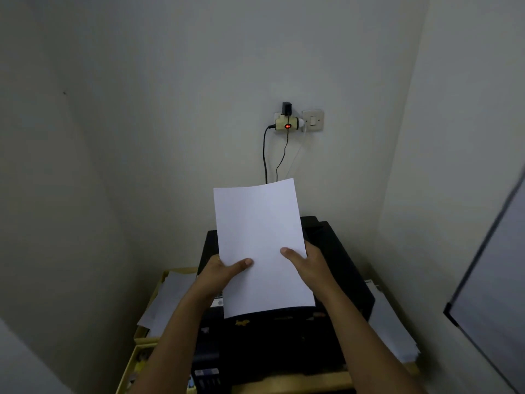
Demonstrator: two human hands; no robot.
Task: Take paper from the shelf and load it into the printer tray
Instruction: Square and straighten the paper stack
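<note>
Both hands grip the white paper (261,245) above the black printer (284,342): left hand (220,275) and right hand (308,264) fingers closed on its side edges.

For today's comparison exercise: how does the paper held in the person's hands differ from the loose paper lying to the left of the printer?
The held paper is raised upright above the black printer, gripped by the left hand and right hand; the loose paper on the left lies flat on a yellow surface, untouched. The held paper looks bright and its edges are all in view; the loose paper is dim and partly hidden behind the left arm. Both are plain white and unprinted.
</note>
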